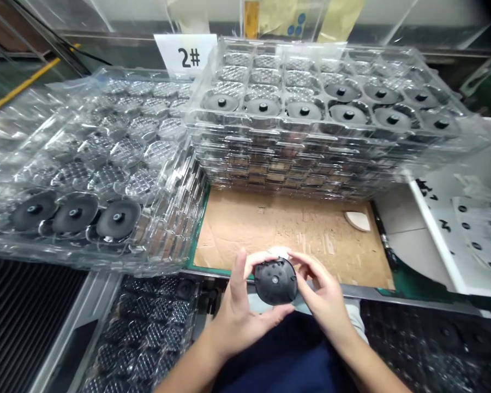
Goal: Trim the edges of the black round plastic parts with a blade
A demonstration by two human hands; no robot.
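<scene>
A round black plastic disc [275, 282] with a small centre hub is held low in the middle of the view. My left hand [237, 311] grips its left and lower rim, thumb up along the side. My right hand [323, 295] pinches its right rim with the fingers curled over the top. A small white piece [279, 252] shows just behind the disc's upper edge. Both hands hover above my lap, at the near edge of a brown cardboard sheet [286, 229].
A tilted stack of clear blister trays [85, 164] at left holds three black discs in its front row. A taller tray stack [331, 120] at the back holds several discs. A "2#" sign [187, 54] stands behind. A white oval pad [358, 220] lies on the cardboard; white sheets [466, 229] sit right.
</scene>
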